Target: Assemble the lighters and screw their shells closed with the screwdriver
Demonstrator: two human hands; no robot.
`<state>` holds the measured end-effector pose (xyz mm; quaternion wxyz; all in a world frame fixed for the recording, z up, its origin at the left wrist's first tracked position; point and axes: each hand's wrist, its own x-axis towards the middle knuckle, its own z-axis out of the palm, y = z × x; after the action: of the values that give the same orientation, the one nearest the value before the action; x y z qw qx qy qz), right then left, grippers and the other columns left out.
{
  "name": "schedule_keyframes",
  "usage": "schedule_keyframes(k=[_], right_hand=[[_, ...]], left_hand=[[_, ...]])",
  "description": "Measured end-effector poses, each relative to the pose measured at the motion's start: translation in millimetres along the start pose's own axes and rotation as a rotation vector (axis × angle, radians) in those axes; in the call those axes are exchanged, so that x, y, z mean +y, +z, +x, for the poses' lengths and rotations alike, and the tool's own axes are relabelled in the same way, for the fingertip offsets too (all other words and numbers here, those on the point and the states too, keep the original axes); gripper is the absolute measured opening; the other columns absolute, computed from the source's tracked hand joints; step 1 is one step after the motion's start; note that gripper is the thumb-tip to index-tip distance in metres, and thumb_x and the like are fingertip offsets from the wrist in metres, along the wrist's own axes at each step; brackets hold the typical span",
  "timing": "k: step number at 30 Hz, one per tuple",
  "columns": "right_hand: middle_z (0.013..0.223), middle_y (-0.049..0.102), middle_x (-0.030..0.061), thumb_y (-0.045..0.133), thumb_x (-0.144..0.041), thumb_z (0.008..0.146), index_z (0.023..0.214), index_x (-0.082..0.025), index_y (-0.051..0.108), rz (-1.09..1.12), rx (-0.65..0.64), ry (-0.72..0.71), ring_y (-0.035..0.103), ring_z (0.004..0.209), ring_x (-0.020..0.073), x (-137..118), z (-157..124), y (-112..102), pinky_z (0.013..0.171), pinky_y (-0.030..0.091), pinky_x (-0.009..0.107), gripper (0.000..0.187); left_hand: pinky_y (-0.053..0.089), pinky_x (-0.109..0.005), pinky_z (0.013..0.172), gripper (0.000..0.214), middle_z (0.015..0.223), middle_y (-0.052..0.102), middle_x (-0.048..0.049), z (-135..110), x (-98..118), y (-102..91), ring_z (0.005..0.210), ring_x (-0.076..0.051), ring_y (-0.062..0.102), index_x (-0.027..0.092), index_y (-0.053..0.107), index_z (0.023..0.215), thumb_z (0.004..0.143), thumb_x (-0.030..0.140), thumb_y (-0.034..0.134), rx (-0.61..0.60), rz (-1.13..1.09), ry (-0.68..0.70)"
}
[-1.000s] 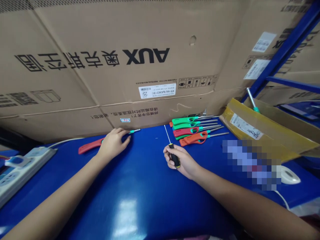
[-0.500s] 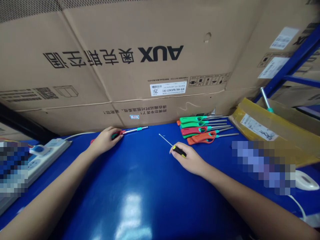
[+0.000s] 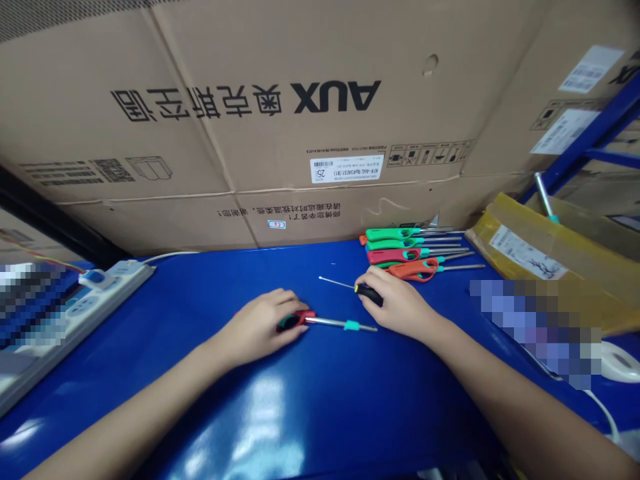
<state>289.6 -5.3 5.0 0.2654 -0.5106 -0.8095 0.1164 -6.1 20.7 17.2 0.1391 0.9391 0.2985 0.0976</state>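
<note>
Red lighter [image 3: 326, 322], silver tube, teal sleeve near the tip, some green at the trigger; most of the body hidden under my left hand [image 3: 269, 323], fingers curled round it. It's over mid-counter [image 3: 330, 413], tube pointing right; can't tell if it's touching down. My right hand [image 3: 397, 300] grips a black screwdriver [image 3: 371, 295], yellow ring, thin shaft pointing left. Green, red and orange lighters [image 3: 394, 256] lie bunched beyond it.
</note>
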Motion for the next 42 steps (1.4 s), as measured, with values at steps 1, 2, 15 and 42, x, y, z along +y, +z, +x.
schedule_keyframes(k=[1, 2, 15, 42], right_hand=[[0.102, 0.063, 0.0053, 0.056, -0.016, 0.089, 0.101, -0.023, 0.061, -0.025, -0.031, -0.02, 0.062, 0.089, 0.0206, -1.1, -1.1, -0.5, 0.075, 0.045, 0.032, 0.014], [0.101, 0.064, 0.0053, 0.057, -0.017, 0.09, 0.102, -0.022, 0.062, -0.048, -0.06, -0.04, 0.062, 0.089, 0.0206, -2.3, -2.4, -0.5, 0.074, 0.045, 0.032, 0.015], [0.12, 0.06, 0.0141, 0.056, -0.023, 0.096, 0.12, -0.018, 0.064, -0.15, -0.108, -0.193, 0.054, 0.11, 0.0273, -12.1, -6.3, 3.1, 0.097, 0.044, 0.044, 0.025], [0.104, 0.073, 0.0043, 0.039, -0.033, 0.107, 0.118, -0.02, 0.066, -0.055, -0.286, -0.284, 0.058, 0.091, 0.0208, -33.6, -14.3, 11.6, 0.083, 0.041, 0.038, 0.032]], left_hand=[[0.054, -0.037, 0.09, 0.03, 0.111, 0.069, -0.008, 0.8, 12.6, 6.0, 0.103, -0.023, 0.065, 0.024, 0.064, 0.126, 0.101, 0.038, 0.054, 0.019, -0.004, 0.005], [0.054, -0.038, 0.091, 0.035, 0.114, 0.068, -0.0088, 0.9, 24.3, 10.9, 0.105, -0.024, 0.064, 0.023, 0.061, 0.131, 0.101, 0.041, 0.054, 0.033, -0.012, 0.014], [0.052, -0.031, 0.081, 0.036, 0.105, 0.067, -0.0049, -30.0, 20.7, 2.1, 0.092, -0.02, 0.065, 0.024, 0.063, 0.123, 0.089, 0.033, 0.067, -0.048, -0.096, 0.064], [0.052, -0.023, 0.08, 0.023, 0.106, 0.074, -0.0041, -28.8, 13.7, 24.7, 0.091, -0.015, 0.069, 0.019, 0.071, 0.117, 0.1, 0.027, 0.057, 0.235, -0.298, -0.043]])
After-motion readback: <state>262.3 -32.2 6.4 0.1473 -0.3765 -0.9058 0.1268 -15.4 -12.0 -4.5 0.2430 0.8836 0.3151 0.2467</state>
